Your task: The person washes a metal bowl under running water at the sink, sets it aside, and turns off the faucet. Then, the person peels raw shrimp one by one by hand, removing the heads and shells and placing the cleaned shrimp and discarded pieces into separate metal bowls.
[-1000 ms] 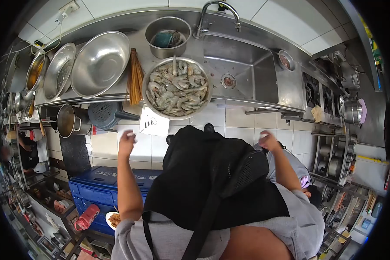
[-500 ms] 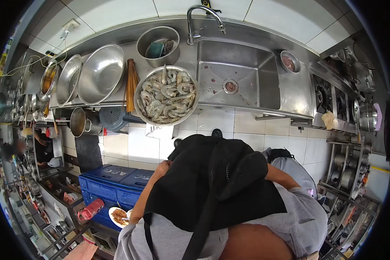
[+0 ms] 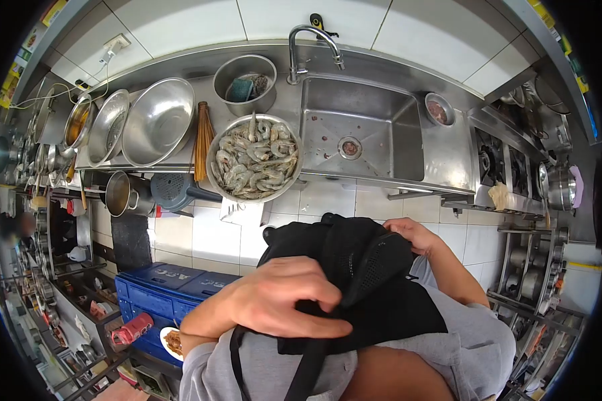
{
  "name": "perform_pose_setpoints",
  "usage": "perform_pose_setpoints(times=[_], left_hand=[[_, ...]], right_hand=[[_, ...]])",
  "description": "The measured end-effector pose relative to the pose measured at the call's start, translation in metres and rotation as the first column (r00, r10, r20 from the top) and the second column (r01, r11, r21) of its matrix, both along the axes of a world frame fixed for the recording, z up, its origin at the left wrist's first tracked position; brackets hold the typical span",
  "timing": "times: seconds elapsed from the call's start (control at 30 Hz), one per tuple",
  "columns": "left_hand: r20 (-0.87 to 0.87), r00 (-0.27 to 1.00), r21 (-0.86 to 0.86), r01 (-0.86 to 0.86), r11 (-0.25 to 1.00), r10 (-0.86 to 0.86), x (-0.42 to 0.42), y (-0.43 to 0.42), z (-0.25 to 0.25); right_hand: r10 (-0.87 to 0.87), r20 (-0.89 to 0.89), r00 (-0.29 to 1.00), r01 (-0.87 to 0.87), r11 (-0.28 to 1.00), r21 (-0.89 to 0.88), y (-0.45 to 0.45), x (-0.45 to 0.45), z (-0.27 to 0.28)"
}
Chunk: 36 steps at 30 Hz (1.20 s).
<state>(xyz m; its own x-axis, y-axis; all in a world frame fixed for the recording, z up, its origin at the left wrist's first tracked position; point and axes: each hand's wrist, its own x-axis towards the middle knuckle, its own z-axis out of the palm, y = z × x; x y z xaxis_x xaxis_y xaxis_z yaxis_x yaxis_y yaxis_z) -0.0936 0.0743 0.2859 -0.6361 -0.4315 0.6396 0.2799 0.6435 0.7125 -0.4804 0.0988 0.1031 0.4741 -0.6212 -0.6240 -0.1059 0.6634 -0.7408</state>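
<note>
My left hand (image 3: 287, 297) is raised in front of the black apron (image 3: 394, 314), its thumb and fingers apart with nothing between them. My right hand (image 3: 411, 234) is at the apron's far right edge, fingertips closed on the black cloth; part of the grip is hidden. A dark piece with mesh patches (image 3: 364, 271) lies over the apron between the hands. Beyond them, a metal bowl (image 3: 215, 182) heaped with raw shrimp (image 3: 255, 160) stands at the counter's front edge.
Right of the shrimp is a steel sink (image 3: 394, 144) with a faucet (image 3: 314, 30). A pot (image 3: 229, 67) holding a green scouring pad, a bamboo brush (image 3: 203, 144) and large metal bowls (image 3: 157, 123) stand left. Blue bins (image 3: 170, 277) are at my left, a stove (image 3: 508, 160) at far right.
My left hand has come up from the apron's left side to its front. My right hand has come into view at the apron's right edge. The view has shifted slightly.
</note>
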Motion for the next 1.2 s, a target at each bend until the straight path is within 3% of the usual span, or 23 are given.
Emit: perform_pose_setpoints(times=[0.03, 0.13, 0.2, 0.27, 0.33, 0.37, 0.43, 0.53, 0.6, 0.7, 0.77, 0.97, 1.03, 1.1, 1.13, 1.17, 1.2], left_hand=[[-0.006, 1.000, -0.003, 0.003, 1.000, -0.003, -0.003, -0.002, 0.004], [0.020, 0.990, -0.104, 0.138, 0.985, -0.137, -0.007, -0.010, 0.018], [-0.078, 0.979, -0.262, 0.162, 0.951, -0.189, -0.006, -0.014, 0.037], [-0.026, 0.972, -0.321, 0.214, 0.923, -0.235, 0.011, -0.027, 0.065], [0.066, 0.965, -0.370, 0.260, 0.892, -0.254, 0.034, -0.034, 0.098], [0.078, 0.968, -0.380, 0.250, 0.890, -0.238, 0.045, -0.033, 0.108], [0.098, 0.974, -0.399, 0.226, 0.889, -0.204, 0.070, -0.029, 0.125], [0.079, 0.988, -0.405, 0.152, 0.901, -0.132, 0.112, -0.014, 0.136], [0.043, 0.995, -0.390, 0.097, 0.916, -0.086, 0.139, -0.003, 0.136], [-0.038, 0.999, -0.387, -0.009, 0.922, -0.006, 0.179, 0.020, 0.137], [-0.111, 0.993, -0.383, -0.082, 0.920, 0.042, 0.201, 0.038, 0.137], [-0.322, 0.937, -0.371, -0.254, 0.893, 0.133, 0.262, 0.096, 0.131], [-0.426, 0.895, -0.300, -0.277, 0.913, 0.131, 0.288, 0.109, 0.112], [-0.566, 0.812, -0.090, -0.231, 0.969, 0.141, 0.312, 0.107, 0.066], [-0.641, 0.727, 0.118, -0.221, 0.968, 0.244, 0.314, 0.100, 0.028], [-0.634, 0.617, 0.400, -0.256, 0.880, 0.467, 0.305, 0.082, -0.018], [-0.429, 0.563, 0.639, -0.364, 0.678, 0.706, 0.275, 0.049, -0.063]], right_hand=[[-0.033, 0.145, 0.989, 0.018, 0.994, 0.107, -0.002, 0.003, 0.006], [-0.038, 0.249, 0.968, 0.005, 0.991, 0.131, -0.010, 0.016, 0.012], [-0.050, 0.211, 0.976, 0.010, 0.983, 0.184, -0.012, 0.027, 0.014], [-0.071, 0.176, 0.982, 0.028, 0.972, 0.235, -0.013, 0.036, 0.017], [0.112, 0.143, 0.983, -0.135, 0.977, 0.166, -0.010, 0.043, 0.026], [0.094, 0.150, 0.984, -0.119, 0.979, 0.168, -0.006, 0.049, 0.039], [0.214, -0.141, 0.967, -0.220, 0.975, -0.030, 0.003, 0.061, 0.077], [0.222, -0.163, 0.961, -0.248, 0.955, -0.161, 0.008, 0.070, 0.109], [0.194, -0.103, 0.976, -0.215, 0.942, -0.258, 0.013, 0.066, 0.095], [0.224, -0.033, 0.974, -0.226, 0.960, -0.165, 0.000, 0.079, 0.132], [0.103, 0.034, 0.994, -0.094, 0.975, -0.202, -0.003, 0.084, 0.142], [0.007, 0.000, 1.000, -0.007, 0.972, -0.237, -0.028, 0.089, 0.092], [-0.109, -0.084, 0.990, 0.088, 0.971, -0.222, -0.036, 0.111, 0.095], [-0.027, -0.039, 0.999, 0.017, 0.967, -0.254, -0.055, 0.114, 0.071], [0.053, -0.006, 0.999, -0.053, 0.962, -0.266, -0.062, 0.117, 0.057], [0.081, -0.003, 0.997, -0.079, 0.971, -0.227, -0.067, 0.122, 0.050], [0.083, -0.003, 0.997, -0.081, 0.971, -0.224, -0.070, 0.129, 0.052]])
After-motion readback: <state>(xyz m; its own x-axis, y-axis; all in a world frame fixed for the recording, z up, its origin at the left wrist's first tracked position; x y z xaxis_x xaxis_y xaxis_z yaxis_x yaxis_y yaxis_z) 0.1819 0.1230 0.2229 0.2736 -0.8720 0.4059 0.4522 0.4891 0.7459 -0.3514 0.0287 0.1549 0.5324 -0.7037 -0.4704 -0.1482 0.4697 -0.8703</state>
